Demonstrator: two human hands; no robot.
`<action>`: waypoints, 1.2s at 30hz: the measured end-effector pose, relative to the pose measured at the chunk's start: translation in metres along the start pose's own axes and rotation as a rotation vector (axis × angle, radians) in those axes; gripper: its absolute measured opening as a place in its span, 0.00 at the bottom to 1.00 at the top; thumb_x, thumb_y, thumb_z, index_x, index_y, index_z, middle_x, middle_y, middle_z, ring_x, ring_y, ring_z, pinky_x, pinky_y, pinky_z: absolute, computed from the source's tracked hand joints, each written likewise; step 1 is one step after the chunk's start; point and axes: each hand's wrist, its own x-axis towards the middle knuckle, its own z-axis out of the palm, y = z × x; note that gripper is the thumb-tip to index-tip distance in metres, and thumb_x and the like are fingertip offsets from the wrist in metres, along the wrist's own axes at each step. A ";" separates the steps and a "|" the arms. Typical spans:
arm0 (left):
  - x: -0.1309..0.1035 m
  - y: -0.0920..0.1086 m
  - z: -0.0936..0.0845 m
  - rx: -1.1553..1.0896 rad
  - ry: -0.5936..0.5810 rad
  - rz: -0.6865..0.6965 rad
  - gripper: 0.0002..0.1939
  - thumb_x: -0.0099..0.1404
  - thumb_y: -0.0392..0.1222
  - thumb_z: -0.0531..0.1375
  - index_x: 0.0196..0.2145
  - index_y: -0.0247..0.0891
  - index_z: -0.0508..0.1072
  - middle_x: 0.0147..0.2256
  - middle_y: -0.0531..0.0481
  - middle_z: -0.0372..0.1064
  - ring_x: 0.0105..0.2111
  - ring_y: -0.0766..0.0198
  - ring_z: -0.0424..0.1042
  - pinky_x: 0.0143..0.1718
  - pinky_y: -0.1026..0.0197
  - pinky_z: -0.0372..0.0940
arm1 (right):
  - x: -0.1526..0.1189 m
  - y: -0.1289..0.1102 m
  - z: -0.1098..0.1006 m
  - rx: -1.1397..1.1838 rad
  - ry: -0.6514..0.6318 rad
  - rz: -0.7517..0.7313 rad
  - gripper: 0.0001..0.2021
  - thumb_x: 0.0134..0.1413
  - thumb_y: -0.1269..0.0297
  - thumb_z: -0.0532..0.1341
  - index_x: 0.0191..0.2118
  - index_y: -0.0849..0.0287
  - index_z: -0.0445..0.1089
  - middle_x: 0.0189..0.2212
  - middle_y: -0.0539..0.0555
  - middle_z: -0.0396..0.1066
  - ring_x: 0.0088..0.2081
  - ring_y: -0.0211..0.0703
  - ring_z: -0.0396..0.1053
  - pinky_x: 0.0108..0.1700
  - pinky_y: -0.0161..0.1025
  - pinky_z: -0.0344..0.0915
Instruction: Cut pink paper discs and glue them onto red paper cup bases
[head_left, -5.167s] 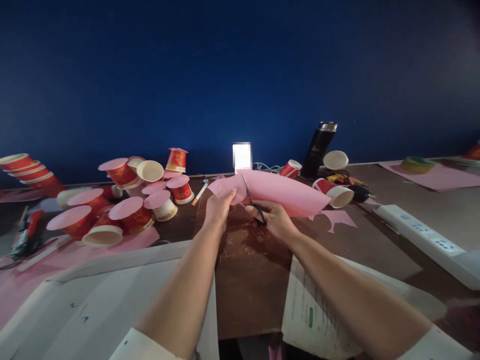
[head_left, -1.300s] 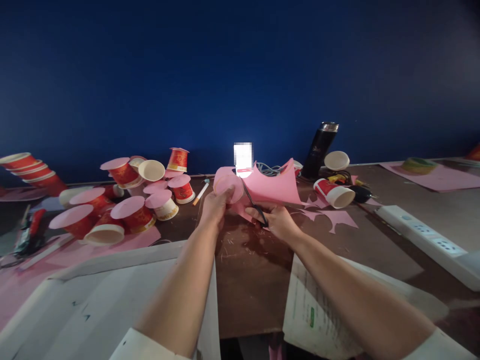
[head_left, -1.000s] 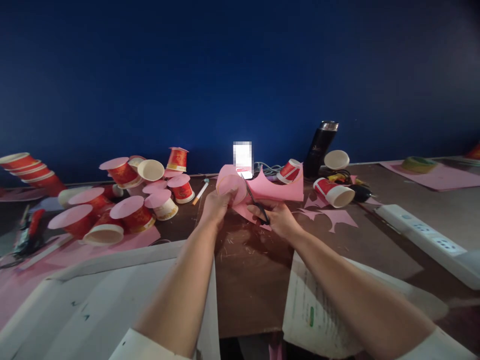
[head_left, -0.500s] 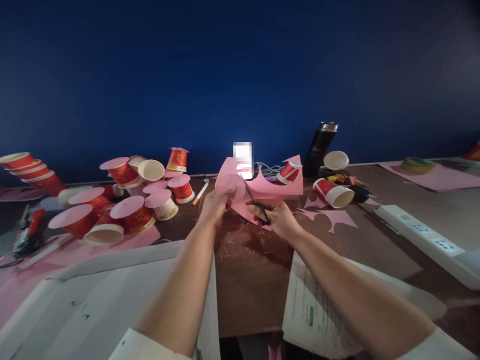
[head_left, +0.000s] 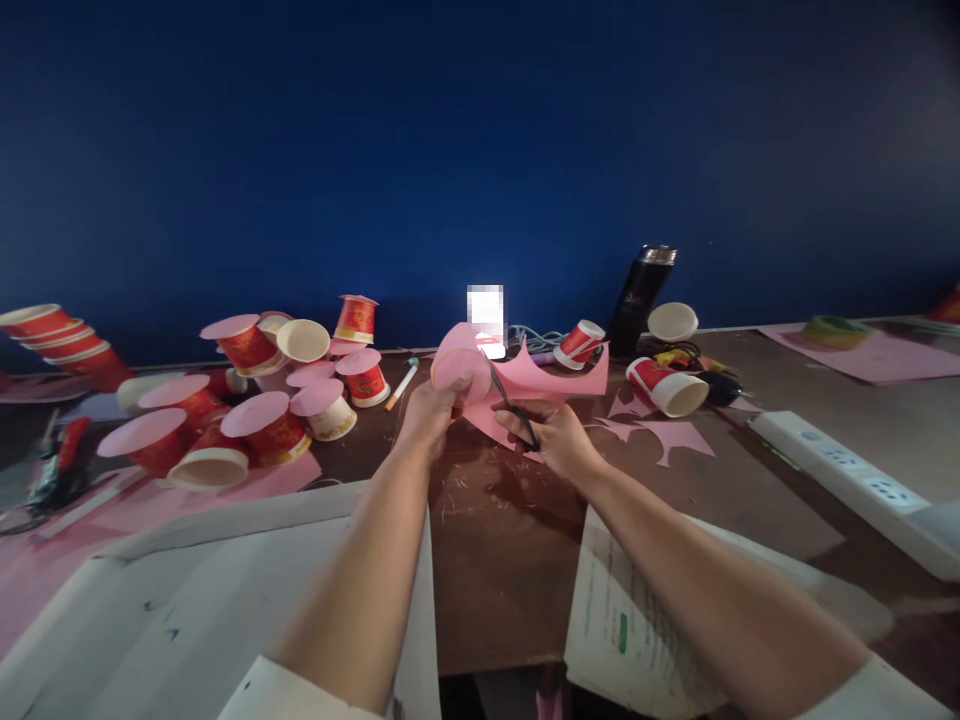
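Note:
Between my hands is a sheet of pink paper (head_left: 547, 375) with curved pieces cut out of its edge and a round outline near its left end. My left hand (head_left: 439, 410) pinches the paper at the lower edge of that circle. Dark-handled scissors (head_left: 517, 408) sit in my right hand (head_left: 559, 435), its fingers in the loops. Their blades point up and left beside the circle, over the paper; whether they are fully closed I cannot make out. A red paper cup (head_left: 579, 345) lies tilted just behind the sheet.
Red paper cups (head_left: 255, 425), several topped with pink discs, crowd the left. Pink scraps (head_left: 671, 438), a tipped cup (head_left: 667, 388), a black flask (head_left: 641, 300) and a white power strip (head_left: 847, 480) are on the right. A lit phone (head_left: 486, 320) leans against the blue wall (head_left: 420, 150).
The sheet's far right corner has dropped, showing more of the red cup behind it. The upper left paper edge has also bent lower. Both hands stay nearly in place.

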 end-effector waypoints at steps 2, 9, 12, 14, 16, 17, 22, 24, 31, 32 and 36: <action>0.000 0.001 0.000 -0.003 -0.003 -0.005 0.18 0.44 0.49 0.69 0.26 0.35 0.69 0.21 0.55 0.61 0.22 0.71 0.58 0.23 0.65 0.54 | 0.000 0.001 0.000 0.013 -0.007 -0.011 0.20 0.45 0.49 0.66 0.36 0.64 0.77 0.18 0.48 0.65 0.21 0.34 0.60 0.23 0.34 0.54; 0.001 0.000 0.000 -0.024 0.002 -0.029 0.18 0.44 0.49 0.70 0.24 0.35 0.67 0.20 0.56 0.61 0.21 0.71 0.58 0.24 0.65 0.54 | 0.001 0.005 0.001 0.020 0.012 -0.002 0.20 0.45 0.51 0.66 0.37 0.64 0.77 0.18 0.49 0.65 0.21 0.34 0.59 0.23 0.33 0.55; 0.001 -0.001 0.000 -0.066 -0.013 -0.043 0.19 0.43 0.48 0.70 0.23 0.36 0.66 0.20 0.57 0.60 0.21 0.72 0.58 0.24 0.65 0.54 | 0.001 0.007 0.001 0.045 0.002 -0.008 0.19 0.45 0.53 0.66 0.38 0.64 0.77 0.18 0.48 0.65 0.20 0.33 0.60 0.23 0.33 0.55; 0.000 -0.001 0.000 -0.104 -0.027 -0.048 0.19 0.43 0.48 0.71 0.23 0.36 0.65 0.20 0.57 0.59 0.21 0.73 0.57 0.24 0.65 0.53 | 0.001 0.007 0.001 0.070 -0.007 0.001 0.18 0.46 0.53 0.66 0.39 0.63 0.77 0.18 0.48 0.65 0.20 0.33 0.60 0.22 0.33 0.54; 0.000 -0.001 0.000 -0.145 -0.040 -0.055 0.20 0.42 0.47 0.71 0.23 0.35 0.65 0.20 0.58 0.60 0.20 0.73 0.57 0.24 0.66 0.53 | 0.000 0.006 0.001 0.086 -0.010 0.010 0.18 0.46 0.53 0.66 0.39 0.63 0.77 0.18 0.48 0.65 0.19 0.33 0.60 0.22 0.33 0.53; -0.001 -0.001 0.000 -0.161 -0.049 -0.057 0.20 0.42 0.47 0.71 0.23 0.35 0.66 0.20 0.58 0.60 0.20 0.73 0.56 0.24 0.66 0.53 | 0.000 0.005 0.001 0.088 -0.012 0.010 0.19 0.46 0.53 0.66 0.39 0.63 0.77 0.18 0.48 0.66 0.19 0.33 0.60 0.21 0.33 0.53; -0.002 0.001 0.001 -0.185 -0.054 -0.059 0.20 0.41 0.47 0.72 0.23 0.35 0.66 0.19 0.58 0.59 0.19 0.74 0.55 0.23 0.66 0.51 | -0.003 0.000 0.003 0.088 -0.011 0.016 0.19 0.46 0.52 0.66 0.38 0.63 0.77 0.18 0.48 0.66 0.19 0.32 0.59 0.21 0.32 0.52; -0.003 0.002 0.001 -0.186 -0.050 -0.058 0.20 0.41 0.46 0.72 0.24 0.35 0.67 0.19 0.58 0.59 0.19 0.74 0.55 0.23 0.66 0.51 | -0.003 -0.001 0.003 0.087 -0.001 0.029 0.19 0.45 0.52 0.66 0.39 0.63 0.77 0.18 0.48 0.65 0.19 0.31 0.59 0.21 0.32 0.53; -0.002 0.002 0.001 -0.212 -0.048 -0.064 0.21 0.39 0.46 0.73 0.24 0.34 0.67 0.20 0.58 0.60 0.19 0.75 0.56 0.23 0.67 0.52 | -0.002 0.001 0.003 0.051 0.013 0.053 0.20 0.44 0.52 0.67 0.40 0.62 0.78 0.17 0.46 0.65 0.20 0.32 0.60 0.23 0.32 0.54; -0.001 0.002 0.001 -0.208 -0.047 -0.064 0.21 0.39 0.46 0.73 0.25 0.34 0.68 0.20 0.58 0.61 0.19 0.75 0.56 0.22 0.67 0.52 | -0.002 0.000 0.003 0.043 0.013 0.056 0.20 0.44 0.52 0.67 0.41 0.62 0.77 0.17 0.46 0.65 0.20 0.32 0.60 0.23 0.32 0.54; 0.000 0.001 0.001 -0.201 -0.021 -0.071 0.21 0.39 0.45 0.73 0.27 0.34 0.69 0.20 0.57 0.62 0.19 0.75 0.57 0.22 0.68 0.52 | -0.003 -0.003 0.003 0.041 0.026 0.069 0.22 0.44 0.51 0.67 0.42 0.63 0.77 0.18 0.47 0.65 0.20 0.32 0.61 0.22 0.31 0.55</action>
